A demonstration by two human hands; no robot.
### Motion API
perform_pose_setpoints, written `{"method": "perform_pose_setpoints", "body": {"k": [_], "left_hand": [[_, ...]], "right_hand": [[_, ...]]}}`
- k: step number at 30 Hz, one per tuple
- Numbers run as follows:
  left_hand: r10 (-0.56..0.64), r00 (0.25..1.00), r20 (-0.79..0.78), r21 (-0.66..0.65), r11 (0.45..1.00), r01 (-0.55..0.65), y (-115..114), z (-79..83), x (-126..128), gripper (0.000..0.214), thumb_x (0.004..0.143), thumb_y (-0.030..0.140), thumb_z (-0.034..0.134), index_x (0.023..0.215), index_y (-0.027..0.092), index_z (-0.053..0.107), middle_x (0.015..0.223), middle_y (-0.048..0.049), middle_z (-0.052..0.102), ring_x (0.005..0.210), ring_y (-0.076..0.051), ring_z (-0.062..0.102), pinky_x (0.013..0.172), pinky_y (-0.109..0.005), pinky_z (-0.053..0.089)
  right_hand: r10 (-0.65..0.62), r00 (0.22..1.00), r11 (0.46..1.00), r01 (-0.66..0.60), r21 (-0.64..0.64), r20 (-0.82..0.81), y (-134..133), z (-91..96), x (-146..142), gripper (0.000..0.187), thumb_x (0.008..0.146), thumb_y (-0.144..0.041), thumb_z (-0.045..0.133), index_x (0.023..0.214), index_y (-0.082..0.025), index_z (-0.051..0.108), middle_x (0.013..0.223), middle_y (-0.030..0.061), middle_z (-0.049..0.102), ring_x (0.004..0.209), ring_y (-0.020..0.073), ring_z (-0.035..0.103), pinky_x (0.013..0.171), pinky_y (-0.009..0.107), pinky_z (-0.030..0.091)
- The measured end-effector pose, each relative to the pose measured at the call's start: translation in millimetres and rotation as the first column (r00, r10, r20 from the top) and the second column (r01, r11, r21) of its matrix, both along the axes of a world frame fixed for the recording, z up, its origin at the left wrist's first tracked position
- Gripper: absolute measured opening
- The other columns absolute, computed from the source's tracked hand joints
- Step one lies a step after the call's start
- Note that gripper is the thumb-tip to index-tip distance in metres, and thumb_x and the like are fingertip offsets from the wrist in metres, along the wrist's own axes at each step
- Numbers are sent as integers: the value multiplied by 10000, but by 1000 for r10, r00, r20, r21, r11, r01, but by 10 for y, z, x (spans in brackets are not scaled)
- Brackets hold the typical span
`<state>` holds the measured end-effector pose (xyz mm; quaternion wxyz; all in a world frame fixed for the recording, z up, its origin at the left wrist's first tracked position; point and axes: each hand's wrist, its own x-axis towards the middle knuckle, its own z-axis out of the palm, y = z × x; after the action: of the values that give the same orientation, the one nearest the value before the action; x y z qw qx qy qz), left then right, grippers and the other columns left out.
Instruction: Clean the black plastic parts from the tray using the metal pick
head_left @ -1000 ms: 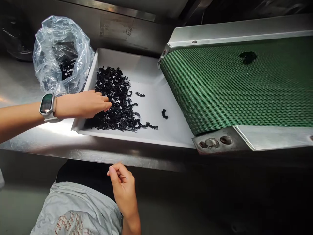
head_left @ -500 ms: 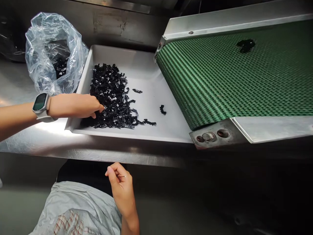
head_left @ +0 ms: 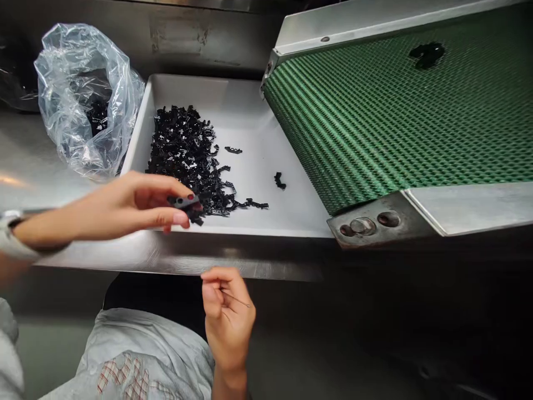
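Between the thumb and fingers of my left hand is a small black plastic part, held above the near edge of the white tray. Under and behind it, a heap of similar black parts covers the left side of the tray. Two loose black parts, one a flat strip and one curved, lie apart from the heap. My right hand is in front of the table edge, its fingers curled round a thin metal needle-like pin whose end sticks out toward the palm.
A clear plastic bag with black parts inside stands left of the tray. On the right, a green conveyor belt reaches over the tray's edge, with a dark glossy patch on it. Its metal corner bracket juts out near the tray.
My left hand has come out of the heap, back toward me, and now holds a black part. My right hand has shifted slightly right with the pin still in it.
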<state>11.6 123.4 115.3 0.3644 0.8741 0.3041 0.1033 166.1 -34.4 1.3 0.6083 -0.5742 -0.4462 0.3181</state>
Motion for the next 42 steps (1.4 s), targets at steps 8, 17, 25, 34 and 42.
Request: {"method": "perform_pose_setpoints", "body": {"k": [8,17,25,34,42], "left_hand": [[374,883,282,-521,833,-186,-803,-463,-50,218,870,380,722,1055,265,723,1002,-30,778,795,-141,691,701,-213,573],[448,848,284,-481,831,-279,-896,-619,-13,334,962,456,585,1216,263,686,1126,-57,764,986,-178,703,883,-263,572],[533,736,418,-464,822,-331,-995,-728,16,197,992,320,571,1089,253,729,892,-6,723,729,-92,649,687,-185,540],[244,933,266,-104,969,-223,-911,-625,-129,244,953,227,622,1165,270,736,910,4,773,760,-113,687,693,-183,521],[218,940,264,250,925,-285,-975,-708,-9,206,966,207,597,1149,197,693,839,-15,771,676,-125,659,660,-248,497]], "right_hand": [[-28,966,931,-68,359,257,69,240,-65,268,933,-242,687,1197,-258,639,726,-35,595,523,83,419,480,220,427],[-59,939,936,-65,346,338,71,176,-45,332,913,-111,662,1226,-221,645,787,-3,677,586,94,541,528,213,493],[-175,940,936,66,346,293,80,52,-14,301,842,-126,699,1107,-258,642,632,-91,420,482,78,380,451,194,423],[-36,973,976,-15,218,226,65,94,40,132,886,-168,594,975,-262,618,732,-49,589,526,83,506,505,190,470],[116,993,992,-116,58,5,183,173,47,106,941,-230,578,835,-235,574,680,-58,542,515,71,470,465,169,406]]}}
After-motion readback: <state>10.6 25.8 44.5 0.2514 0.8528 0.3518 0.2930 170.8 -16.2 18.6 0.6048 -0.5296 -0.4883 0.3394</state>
